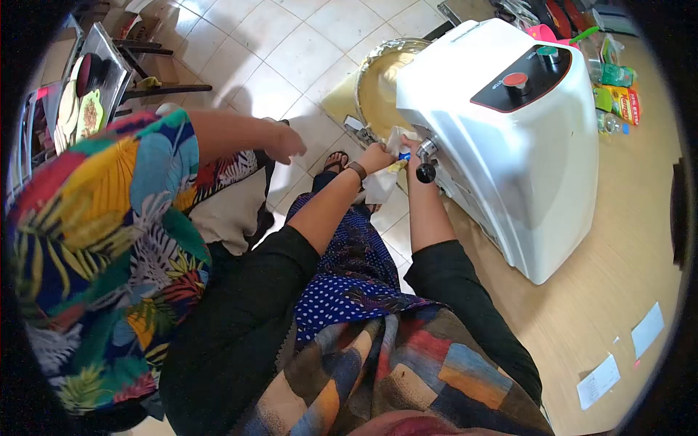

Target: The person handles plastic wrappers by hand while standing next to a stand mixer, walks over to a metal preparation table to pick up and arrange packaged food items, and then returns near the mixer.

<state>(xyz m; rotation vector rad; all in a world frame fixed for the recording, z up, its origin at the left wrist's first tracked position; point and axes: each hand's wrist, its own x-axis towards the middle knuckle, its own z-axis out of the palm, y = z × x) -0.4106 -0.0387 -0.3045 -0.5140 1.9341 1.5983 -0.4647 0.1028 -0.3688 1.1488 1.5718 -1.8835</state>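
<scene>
My left hand (375, 158), with a dark watch on the wrist, is closed on a thin white plastic packet (379, 189). Blue and yellow print shows on it between my hands. My right hand (412, 146) grips the same packet from the other side, its fingers partly hidden. Both hands are right beside the metal tap (426, 154) with a black knob on the white machine (523, 160). Just beyond them stands a wide bucket (358, 91) holding a thick, cream-coloured mixture (385, 94).
The machine stands on a wooden table (502, 291) with paper slips (599, 381) and snack packets (624, 103). At my left, a person in a bright leaf-print shirt (109, 269) reaches an arm (240, 134) forward. A rack with trays (109, 69) stands at far left, over tiled floor (291, 51).
</scene>
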